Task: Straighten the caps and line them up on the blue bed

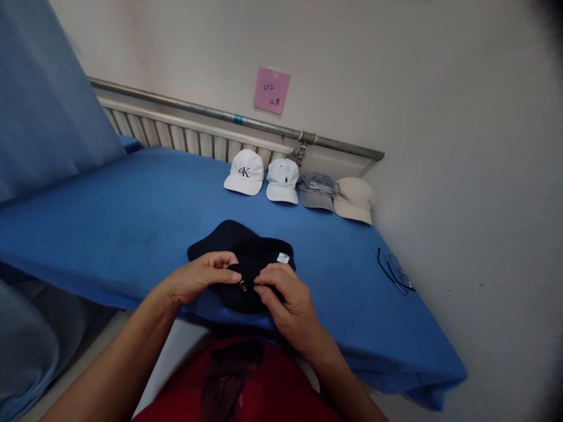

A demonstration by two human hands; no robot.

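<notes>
A black baseball cap (226,234) lies on the blue-covered table near its front edge, its brim toward the far left and its inside partly showing. Inside it a small white label (282,258) is visible. My left hand (211,271) pinches the cap's back edge beside a small metal buckle (243,286). On the buckle's other side, the fingers of my right hand (285,293) are closed on the cap's strap. The strap end between the right fingertips is mostly hidden.
Along the back stand a white cap (244,173), a pale blue cap (282,181), a grey cap (316,192) and a beige cap (354,200). Eyeglasses (398,274) lie at the right edge. A radiator (185,138) and pipe run behind; a blue curtain (48,105) hangs left.
</notes>
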